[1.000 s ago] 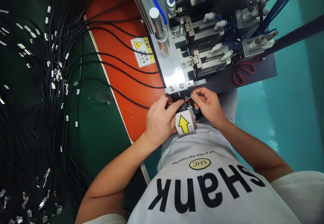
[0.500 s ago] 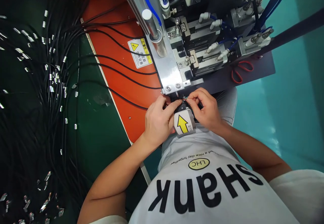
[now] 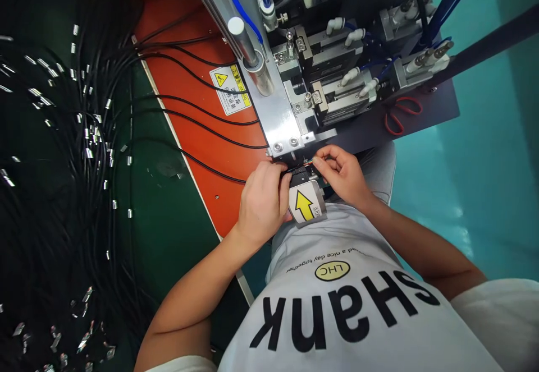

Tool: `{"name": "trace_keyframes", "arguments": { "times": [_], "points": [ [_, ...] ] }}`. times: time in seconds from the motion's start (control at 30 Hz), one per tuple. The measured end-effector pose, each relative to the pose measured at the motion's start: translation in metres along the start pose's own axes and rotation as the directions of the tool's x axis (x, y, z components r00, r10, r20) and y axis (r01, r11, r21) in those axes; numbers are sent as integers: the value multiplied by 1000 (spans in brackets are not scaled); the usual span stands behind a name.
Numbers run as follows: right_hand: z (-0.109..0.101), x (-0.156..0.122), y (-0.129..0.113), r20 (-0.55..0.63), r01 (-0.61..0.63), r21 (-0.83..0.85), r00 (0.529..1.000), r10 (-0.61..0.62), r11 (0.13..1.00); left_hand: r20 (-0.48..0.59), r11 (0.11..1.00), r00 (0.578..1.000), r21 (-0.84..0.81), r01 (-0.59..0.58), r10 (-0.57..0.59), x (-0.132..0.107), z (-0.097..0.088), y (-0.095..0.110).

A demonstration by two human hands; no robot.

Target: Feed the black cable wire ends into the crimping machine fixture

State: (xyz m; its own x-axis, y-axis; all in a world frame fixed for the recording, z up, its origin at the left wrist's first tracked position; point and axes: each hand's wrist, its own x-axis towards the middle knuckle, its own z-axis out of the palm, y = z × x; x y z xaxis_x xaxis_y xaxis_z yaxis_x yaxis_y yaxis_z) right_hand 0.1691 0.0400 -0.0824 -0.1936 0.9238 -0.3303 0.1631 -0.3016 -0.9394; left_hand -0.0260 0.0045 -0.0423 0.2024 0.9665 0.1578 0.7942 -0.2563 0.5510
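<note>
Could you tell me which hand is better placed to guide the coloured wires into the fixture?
Likely right: right hand pinches the coloured wires at the fixture; left hand rests beside it.

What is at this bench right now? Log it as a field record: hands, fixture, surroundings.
Left hand: pinches the end of a thin black cable against a small black fixture block
Right hand: pinches fine coloured wire ends above that block
Below block: grey plate with yellow arrow label
Machine: silver metal machine with blue hoses, directly behind
Surface: orange mat, more black cables across it
Far right: red-handled scissors
</note>
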Motion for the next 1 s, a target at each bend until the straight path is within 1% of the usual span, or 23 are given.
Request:
{"name": "trace_keyframes", "arguments": {
  "times": [0.07, 0.13, 0.2, 0.27, 0.33, 0.47, 0.6, 0.67, 0.73, 0.8, 0.87, 0.9, 0.93, 0.97, 1.0],
  "points": [
    [0, -1, -4, -41, 36, -47, 998, -38, 998, -12, 998, 1000, 69, -5, 6, 0, -3, 1],
    [1, -2, -12, -74, 98, -141, 991, -109, 985, -4, 993, 999, 114, -33, 34, 0, -5, 1],
    [4, -2, -21, -71, 150, -254, 982, -173, 956, 12, 993, 999, 101, -54, 53, 0, -6, -1],
    [6, -1, -28, -60, 177, -333, 976, -208, 926, 19, 995, 998, 79, -68, 67, 0, -6, -3],
    [8, -1, -31, -80, 190, -358, 969, -233, 914, 19, 993, 996, 85, -84, 83, 0, -5, -6],
    [10, 0, -30, -129, 231, -344, 949, -289, 910, 15, 983, 993, 134, -121, 120, -1, -3, -8],
    [8, -1, -27, -141, 241, -342, 942, -303, 908, 22, 982, 993, 150, -119, 117, -1, -3, -8],
    [7, -1, -24, -139, 209, -323, 954, -265, 923, 34, 983, 994, 144, -111, 108, -1, -4, -8],
    [6, 3, -21, -111, 119, -223, 983, -146, 968, 51, 983, 993, 145, -116, 109, -1, -5, -8],
    [5, 9, -18, -25, -29, -38, 999, 28, 999, 55, 979, 992, 161, -125, 117, -1, -6, -8],
    [3, 15, -16, 98, -169, 118, 983, 158, 978, 7, 970, 992, 211, -124, 125, -1, -7, -7],
    [2, 17, -16, 139, -204, 149, 973, 184, 968, -27, 963, 991, 244, -118, 128, -2, -7, -7],
    [0, 17, -16, 151, -205, 149, 971, 183, 967, -53, 956, 990, 269, -113, 132, -2, -7, -6],
    [-1, 16, -17, 135, -174, 122, 978, 157, 977, -67, 955, 988, 275, -112, 136, -2, -7, -6],
    [-2, 12, -17, 99, -113, 69, 990, 106, 991, -65, 959, 989, 258, -114, 135, -3, -6, -6]
  ]
}}
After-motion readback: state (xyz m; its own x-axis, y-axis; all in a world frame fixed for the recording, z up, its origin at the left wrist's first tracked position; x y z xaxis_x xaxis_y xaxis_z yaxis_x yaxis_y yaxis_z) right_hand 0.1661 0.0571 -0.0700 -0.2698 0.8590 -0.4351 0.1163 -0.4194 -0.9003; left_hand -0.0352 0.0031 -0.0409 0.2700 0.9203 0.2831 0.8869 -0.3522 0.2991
